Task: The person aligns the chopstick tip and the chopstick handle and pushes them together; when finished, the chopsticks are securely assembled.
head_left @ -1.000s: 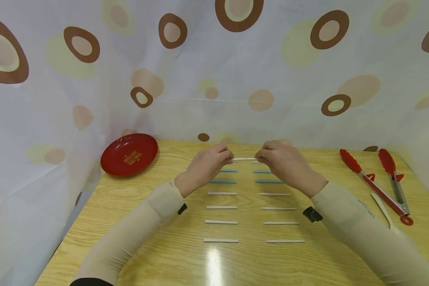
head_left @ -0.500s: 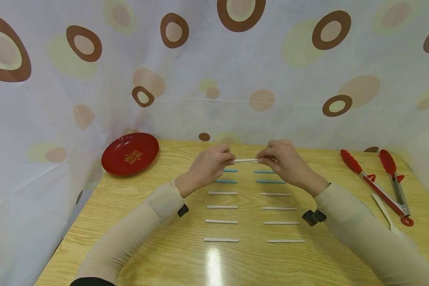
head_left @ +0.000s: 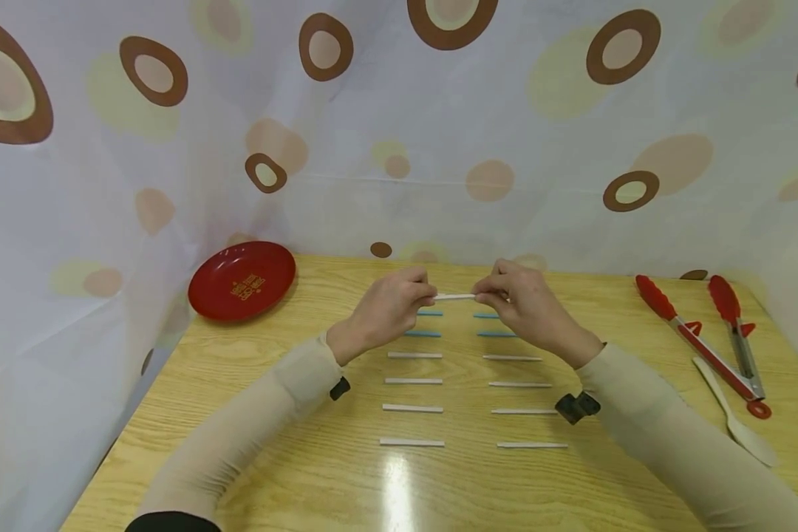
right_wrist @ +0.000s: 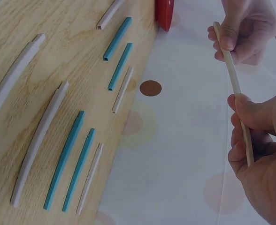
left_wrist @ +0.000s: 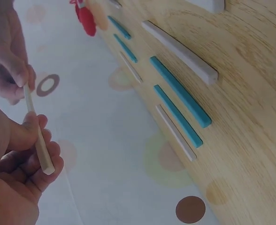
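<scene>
Both hands hold one slender white chopstick [head_left: 455,297] level above the far part of the table. My left hand [head_left: 387,307] pinches its left part between thumb and fingers. On its right part, my right hand [head_left: 524,307] has a similar pinch. The left wrist view shows the chopstick's [left_wrist: 42,152] thick square end across the left fingers. In the right wrist view the stick [right_wrist: 233,77] runs in one line between the hands. Below lie two columns of short sticks, among them blue pieces [head_left: 424,334] and white pieces [head_left: 412,443], several partly hidden by the hands.
A red plate [head_left: 239,284] leans at the back left. Red-tipped tongs [head_left: 711,355] and a cream spoon [head_left: 725,403] lie on the right. A patterned curtain [head_left: 372,111] borders the wooden table [head_left: 292,480] behind and at the left.
The held chopstick showed a break near its middle one second ago and now looks continuous. My right fingers have shifted their pinch slightly. The head view has tilted a little.
</scene>
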`<state>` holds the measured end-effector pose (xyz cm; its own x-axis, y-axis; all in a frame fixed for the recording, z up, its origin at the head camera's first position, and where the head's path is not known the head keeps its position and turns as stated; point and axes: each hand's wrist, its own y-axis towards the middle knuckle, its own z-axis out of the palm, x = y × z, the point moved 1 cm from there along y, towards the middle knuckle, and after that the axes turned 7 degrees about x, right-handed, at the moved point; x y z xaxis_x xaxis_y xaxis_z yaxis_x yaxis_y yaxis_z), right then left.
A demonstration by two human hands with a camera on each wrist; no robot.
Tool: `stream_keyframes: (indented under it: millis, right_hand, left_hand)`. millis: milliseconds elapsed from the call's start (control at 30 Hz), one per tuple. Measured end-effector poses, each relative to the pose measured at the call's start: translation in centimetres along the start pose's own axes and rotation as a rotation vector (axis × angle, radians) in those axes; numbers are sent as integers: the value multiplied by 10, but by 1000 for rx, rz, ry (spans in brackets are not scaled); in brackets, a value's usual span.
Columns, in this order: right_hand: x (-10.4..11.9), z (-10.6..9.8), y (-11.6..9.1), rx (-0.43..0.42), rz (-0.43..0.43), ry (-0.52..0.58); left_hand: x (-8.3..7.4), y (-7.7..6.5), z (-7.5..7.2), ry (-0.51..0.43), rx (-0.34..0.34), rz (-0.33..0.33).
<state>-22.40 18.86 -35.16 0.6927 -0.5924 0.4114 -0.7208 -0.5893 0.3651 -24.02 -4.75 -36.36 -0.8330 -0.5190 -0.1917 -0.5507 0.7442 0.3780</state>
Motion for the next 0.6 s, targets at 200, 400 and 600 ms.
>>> stream_keyframes:
  millis: [200,400,600]
  right_hand:
    - [-1,5,5,-4,-42,-14]
    - [0,11,11,23,-121,-142]
    - [2,13,14,4,-184,-264]
  left_hand:
    - [1,-4,-8,53,67,-74]
    - [-2,-8,-16,178,188,-125]
    - [-4,-9,-14,221,255,-112]
